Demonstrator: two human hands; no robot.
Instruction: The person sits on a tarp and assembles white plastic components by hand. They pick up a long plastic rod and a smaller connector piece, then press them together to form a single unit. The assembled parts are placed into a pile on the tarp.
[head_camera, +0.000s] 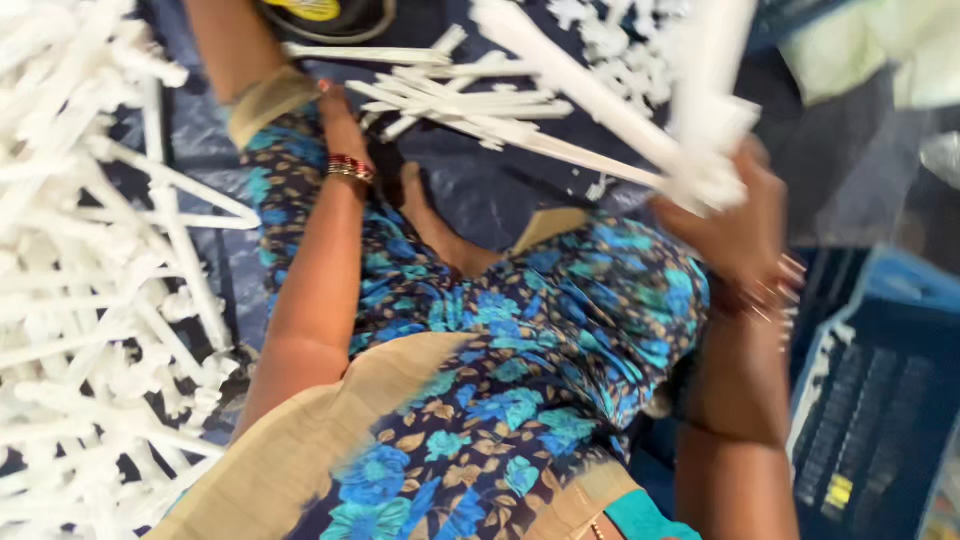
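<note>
My right hand (738, 225) is raised at the right and grips a bunch of long white plastic sticks (610, 95) that reach up and left across the view; the image is blurred there. My left hand (338, 108) stretches down past my knee toward a loose pile of the same white sticks (450, 95) on the dark blue sheet (480, 190); its fingers are mostly hidden behind the wrist with red bangles. My lap in blue flowered cloth (500, 350) fills the middle.
A big heap of white plastic sticks and branched pieces (90, 280) lies along the left. More small white pieces (620, 40) lie at the top. A blue crate (880, 400) stands at the right, a yellow-and-black round object (320, 12) at the top.
</note>
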